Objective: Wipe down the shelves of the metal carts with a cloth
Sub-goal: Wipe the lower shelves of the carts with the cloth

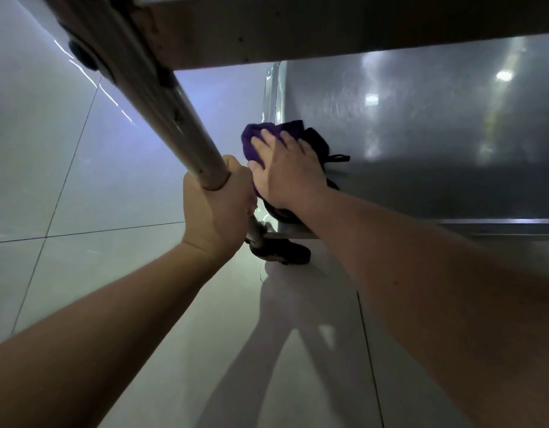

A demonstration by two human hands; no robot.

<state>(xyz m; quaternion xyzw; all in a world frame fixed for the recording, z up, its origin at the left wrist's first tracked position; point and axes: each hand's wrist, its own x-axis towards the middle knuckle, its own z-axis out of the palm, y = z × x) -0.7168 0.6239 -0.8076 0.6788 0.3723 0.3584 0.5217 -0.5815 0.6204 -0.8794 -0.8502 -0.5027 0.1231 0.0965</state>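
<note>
My left hand (pixel 216 208) grips the cart post (pixel 162 97); my right hand (pixel 287 168) presses the purple cloth (pixel 261 137) flat at the shelf's (pixel 421 134) near-left corner. Pushing outward could slide the cloth off that edge.

Pale tiled floor (pixel 81 267) (glossy, dark grout lines), cast shadows

Left hand (pixel 219 208) gripping, right hand (pixel 287 168) flat
</note>
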